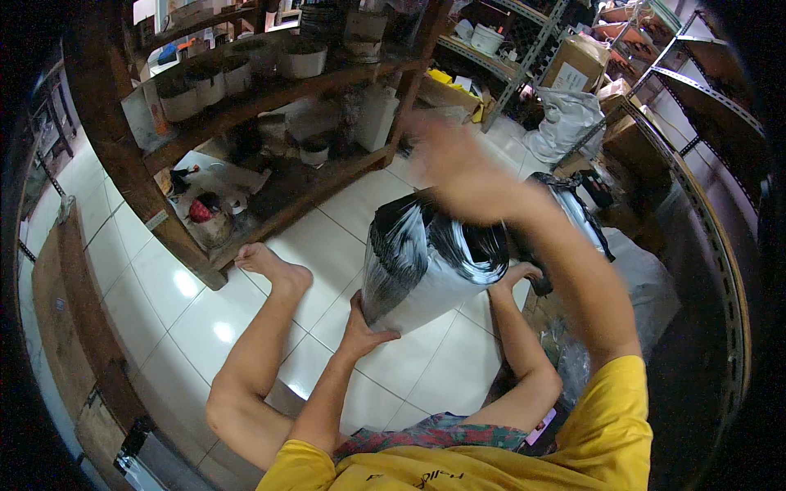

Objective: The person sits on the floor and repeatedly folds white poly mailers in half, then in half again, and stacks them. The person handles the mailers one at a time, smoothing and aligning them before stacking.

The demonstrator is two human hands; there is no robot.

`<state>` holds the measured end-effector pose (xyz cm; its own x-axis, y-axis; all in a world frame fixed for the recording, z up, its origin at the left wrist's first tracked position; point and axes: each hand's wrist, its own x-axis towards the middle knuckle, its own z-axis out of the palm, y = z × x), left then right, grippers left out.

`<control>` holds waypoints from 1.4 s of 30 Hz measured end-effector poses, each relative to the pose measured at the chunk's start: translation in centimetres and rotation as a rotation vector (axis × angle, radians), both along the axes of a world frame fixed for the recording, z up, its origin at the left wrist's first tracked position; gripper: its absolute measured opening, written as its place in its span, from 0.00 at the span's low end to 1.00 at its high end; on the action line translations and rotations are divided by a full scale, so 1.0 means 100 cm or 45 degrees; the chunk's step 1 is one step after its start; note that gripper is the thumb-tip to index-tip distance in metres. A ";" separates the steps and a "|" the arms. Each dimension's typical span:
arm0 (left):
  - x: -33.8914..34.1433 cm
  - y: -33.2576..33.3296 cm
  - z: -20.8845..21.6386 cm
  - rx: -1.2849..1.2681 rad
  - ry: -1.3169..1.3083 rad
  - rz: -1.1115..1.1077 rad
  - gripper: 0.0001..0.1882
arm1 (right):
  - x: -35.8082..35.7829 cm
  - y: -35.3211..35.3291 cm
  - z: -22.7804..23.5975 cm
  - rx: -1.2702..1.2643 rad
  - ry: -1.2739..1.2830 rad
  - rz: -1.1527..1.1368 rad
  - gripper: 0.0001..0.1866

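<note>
A thick roll of plastic sheeting (pixel 422 286), white outside with black showing in its folded end, stands slightly tilted between my legs over the tiled floor. My left hand (pixel 364 331) grips its lower left side, thumb laid across the white surface and some fingers hidden behind. Raised over the far edge of the roll is my right hand (pixel 450 164), badly smeared by motion. Its fingers cannot be made out, and I cannot tell whether it touches the plastic.
A dark wooden shelf (pixel 270 200) with several white pots (pixel 303 60) stands ahead to the left. Metal racks (pixel 688 86), a cardboard box (pixel 575 64) and a white sack (pixel 563 123) fill the right. Clear plastic (pixel 626 278) lies beside my right leg. A wooden board (pixel 70 303) leans at left.
</note>
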<state>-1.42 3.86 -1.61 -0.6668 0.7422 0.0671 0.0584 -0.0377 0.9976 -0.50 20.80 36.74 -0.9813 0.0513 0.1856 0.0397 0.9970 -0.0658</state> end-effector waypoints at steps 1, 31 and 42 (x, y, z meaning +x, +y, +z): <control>-0.004 -0.002 0.001 -0.008 0.001 -0.002 0.74 | 0.006 -0.008 -0.015 -0.051 -0.118 0.044 0.46; -0.005 0.002 0.003 0.092 -0.200 -0.062 0.69 | 0.001 0.004 0.006 0.218 0.184 0.161 0.40; -0.003 0.004 0.011 -0.060 0.032 -0.024 0.67 | 0.044 -0.037 -0.017 0.251 -0.033 0.413 0.55</control>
<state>-1.68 4.29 -0.47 -0.6512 0.7574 0.0484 0.0835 0.0082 0.9965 3.93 17.10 35.08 -0.9451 -0.2970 0.1362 -0.2809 0.9515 0.1253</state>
